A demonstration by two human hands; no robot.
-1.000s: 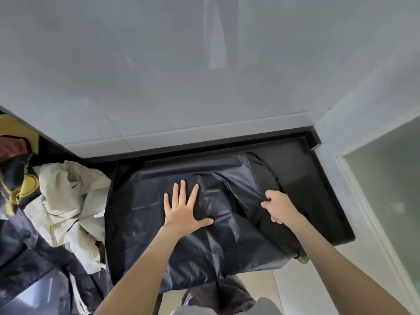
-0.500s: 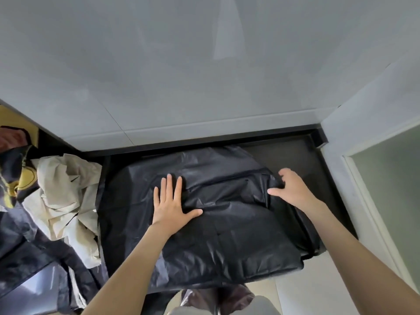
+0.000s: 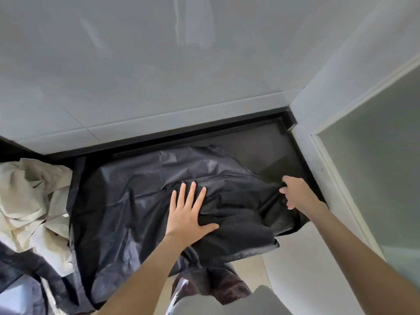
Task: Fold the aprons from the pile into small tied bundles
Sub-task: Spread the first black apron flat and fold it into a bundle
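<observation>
Across the middle of the surface [image 3: 268, 151]: black apron [image 3: 127, 201], spread wide and heavily creased, near hem hanging over the surface's front edge. Left hand [image 3: 188, 217] flat on it at the surface's centre, fingers splayed, grip released, only pressing down. Right hand [image 3: 295, 194] toward the surface's right end, grip clenched on the apron's side edge, cloth drawn up into the curled fingers. Pile [image 3: 29, 196] of cream and dark cloth heaped at the surface's left end, touching the apron's left side, not yet handled.

Changed within 1 second:
- 1 second ago: right-side flap doubled over toward the surface's centre, nearly meeting the left hand.
- 0.5 seconds ago: same flap laid back out toward the right end, cloth smoother.
- Now: edge gathered again at the right end, ridges running from the right grip back to the left palm. Left hand planted at the centre throughout.

Reads as a first fold undone and retaken, probably to square the edge before bringing it across again. Judged early in the task: no clean fold held, no strap tied, 0 bundles in sight. Thin, slippery-looking fabric; likely to slide unless the centre stays pinned while the right side comes over.
</observation>
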